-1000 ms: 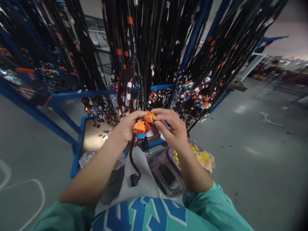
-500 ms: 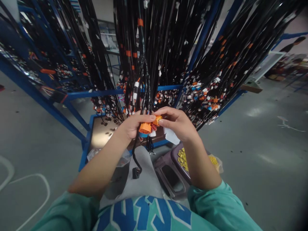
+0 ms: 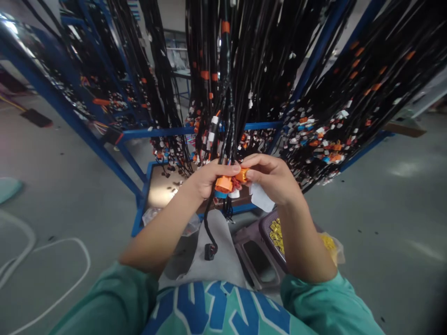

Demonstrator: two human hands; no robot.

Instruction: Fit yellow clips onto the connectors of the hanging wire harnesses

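Observation:
My left hand point(image 3: 213, 176) is closed around the lower end of a black wire harness point(image 3: 228, 111), its thumb laid across the connectors. An orange connector point(image 3: 224, 184) faces me below that thumb, with blue and white connectors partly hidden under it. My right hand point(image 3: 274, 179) pinches a second, yellow-orange connector point(image 3: 241, 175) between thumb and fingers, right beside the left thumb tip. A white paper tag point(image 3: 261, 197) hangs under my right hand. One black branch ends in a black connector point(image 3: 210, 251) over my leg.
A blue metal rack point(image 3: 157, 133) carries dense bundles of hanging black harnesses point(image 3: 265, 60). A purple-grey stool point(image 3: 256, 253) at the lower right bears a tray of yellow parts point(image 3: 276, 235). A clear plastic bag point(image 3: 153, 215) lies on the rack's base.
The whole view has shifted, so rack and hands appear farther right. Both hands keep their hold on the harness and connectors, with little change in the fingers.

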